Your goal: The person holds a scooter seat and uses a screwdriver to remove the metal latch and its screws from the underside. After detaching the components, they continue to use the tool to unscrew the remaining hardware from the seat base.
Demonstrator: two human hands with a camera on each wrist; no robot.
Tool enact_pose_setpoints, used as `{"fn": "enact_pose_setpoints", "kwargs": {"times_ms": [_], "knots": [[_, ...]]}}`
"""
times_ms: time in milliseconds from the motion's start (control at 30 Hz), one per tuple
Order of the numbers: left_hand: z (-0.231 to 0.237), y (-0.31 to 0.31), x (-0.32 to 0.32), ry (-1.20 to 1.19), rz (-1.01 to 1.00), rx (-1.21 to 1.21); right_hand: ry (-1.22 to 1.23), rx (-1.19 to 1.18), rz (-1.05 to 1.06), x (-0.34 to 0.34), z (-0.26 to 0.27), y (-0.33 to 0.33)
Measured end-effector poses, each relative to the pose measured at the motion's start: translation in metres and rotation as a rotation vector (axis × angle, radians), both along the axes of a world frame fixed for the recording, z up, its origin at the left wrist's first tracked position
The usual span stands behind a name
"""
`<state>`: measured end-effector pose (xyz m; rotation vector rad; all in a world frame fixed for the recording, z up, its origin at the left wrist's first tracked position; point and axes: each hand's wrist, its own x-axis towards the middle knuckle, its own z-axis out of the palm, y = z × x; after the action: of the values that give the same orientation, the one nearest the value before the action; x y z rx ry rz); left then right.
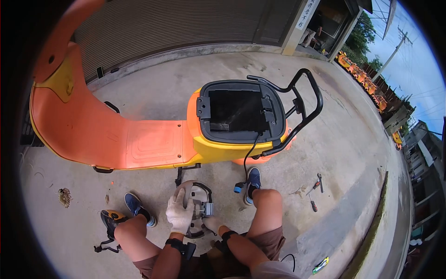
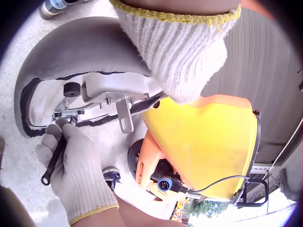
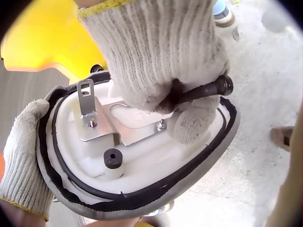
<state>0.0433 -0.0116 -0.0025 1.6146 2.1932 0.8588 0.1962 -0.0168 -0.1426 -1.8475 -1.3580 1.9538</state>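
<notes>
Both hands wear white knitted gloves. My left hand (image 1: 180,211) grips the rim of a grey scooter seat (image 2: 94,47), whose white underside faces up toward the right hand. In the right wrist view the left hand (image 3: 23,146) wraps the seat's edge. My right hand (image 2: 78,161) holds a dark wrench (image 2: 54,163), its ring end sticking out below the fingers. The wrench's other end is at a bolted metal hinge plate (image 2: 68,116) near the seat's narrow end. A metal bracket (image 3: 137,131) with an upright slotted tab and a black rubber bumper (image 3: 112,159) sit on the underside.
An orange and yellow scooter (image 1: 153,144) stands in front, its seat compartment (image 1: 237,109) uncovered. A cable with a blue connector (image 1: 239,187) hangs from it. Screwdrivers (image 1: 314,204) and another tool (image 1: 320,181) lie on the concrete at right. A yellow-black item (image 1: 113,218) lies by the left foot.
</notes>
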Motion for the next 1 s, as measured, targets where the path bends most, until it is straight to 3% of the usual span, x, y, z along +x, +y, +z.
{"fn": "enact_pose_setpoints", "kwargs": {"times_ms": [67, 167, 400, 667, 933, 1000], "knots": [[0.008, 0.001, 0.002, 0.001, 0.005, -0.038, -0.074, 0.122, 0.092, -0.003, -0.034, 0.001], [0.002, 0.001, 0.002, 0.056, 0.008, 0.014, -0.106, 0.119, 0.197, -0.008, -0.028, 0.006], [0.002, 0.001, 0.003, 0.052, 0.011, 0.029, 0.069, 0.007, 0.046, -0.012, 0.034, 0.005], [0.002, 0.001, 0.003, 0.016, 0.000, 0.015, 0.034, -0.030, 0.055, -0.012, 0.024, 0.006], [-0.002, 0.000, 0.003, 0.060, 0.003, 0.050, 0.054, -0.106, 0.031, -0.015, 0.044, 0.009], [-0.003, 0.001, 0.004, 0.061, -0.004, 0.091, -0.016, -0.095, 0.123, -0.014, 0.057, 0.009]]}}
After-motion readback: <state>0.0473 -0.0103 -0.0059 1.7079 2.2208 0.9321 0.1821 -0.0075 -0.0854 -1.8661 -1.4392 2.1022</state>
